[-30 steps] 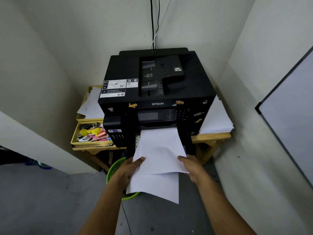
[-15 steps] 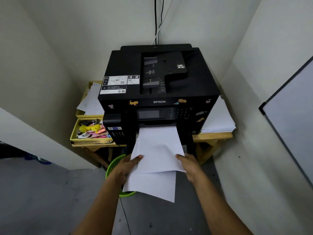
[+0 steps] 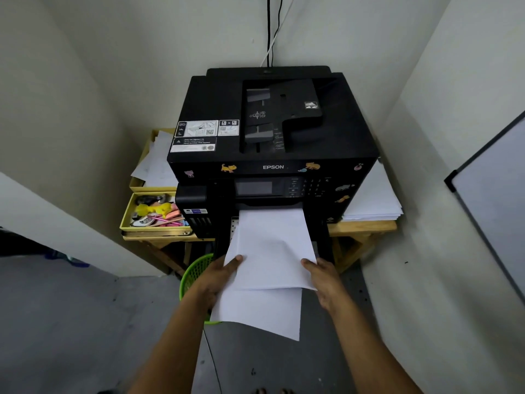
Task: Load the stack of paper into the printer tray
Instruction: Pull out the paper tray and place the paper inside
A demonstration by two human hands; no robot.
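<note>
Both hands grip the stack of paper (image 3: pixel 272 251) by its side edges: left hand (image 3: pixel 216 277) fingers closed on the left edge, right hand (image 3: pixel 324 280) on the right. Its far edge sits inside the Epson printer (image 3: pixel 272 155) front slot; bare floor (image 3: pixel 71 322) lies open on both sides.

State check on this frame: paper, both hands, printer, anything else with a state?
paper stack: far edge inside the printer's front slot, near end sticking out, lower sheets sagging
left hand: gripping the stack's left edge
right hand: gripping the stack's right edge
printer: top lid closed, screen dark
yellow drawer: open, full of small items
spare paper pile: resting beside the printer
</note>
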